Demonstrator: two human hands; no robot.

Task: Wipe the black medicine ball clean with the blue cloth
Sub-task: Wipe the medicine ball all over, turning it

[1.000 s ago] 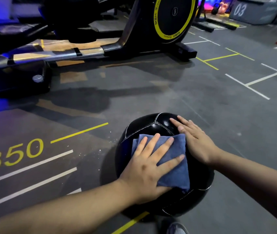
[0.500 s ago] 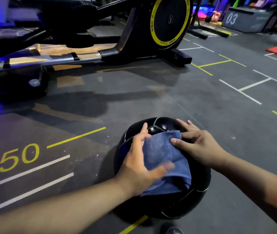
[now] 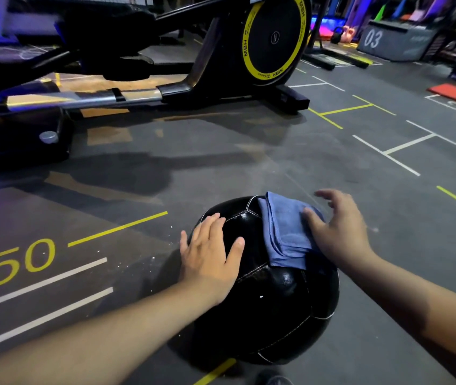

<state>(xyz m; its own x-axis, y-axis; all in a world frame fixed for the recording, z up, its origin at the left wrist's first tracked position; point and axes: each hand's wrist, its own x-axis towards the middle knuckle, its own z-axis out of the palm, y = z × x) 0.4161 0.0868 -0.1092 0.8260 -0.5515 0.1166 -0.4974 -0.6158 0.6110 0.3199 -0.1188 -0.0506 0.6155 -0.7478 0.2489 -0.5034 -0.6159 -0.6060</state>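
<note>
350 marks the floor by the ball, MBH the flywheel.

Medicine ball: glossy black grained leather-like panels with pale stitched seams. Cloth: soft, matt blue fabric, folded. Floor: matt grey, painted lines. Machine rail: shiny metal.

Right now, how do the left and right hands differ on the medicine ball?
The left hand lies flat on the bare leather of the medicine ball; the right hand rests on the blue cloth, thumb on it. The left hand's fingers are close together; the right hand's are spread, reaching past the ball's edge. The left hand is on the ball's left side, the right hand on its upper right. Shared: both are open, gripping nothing.
</note>
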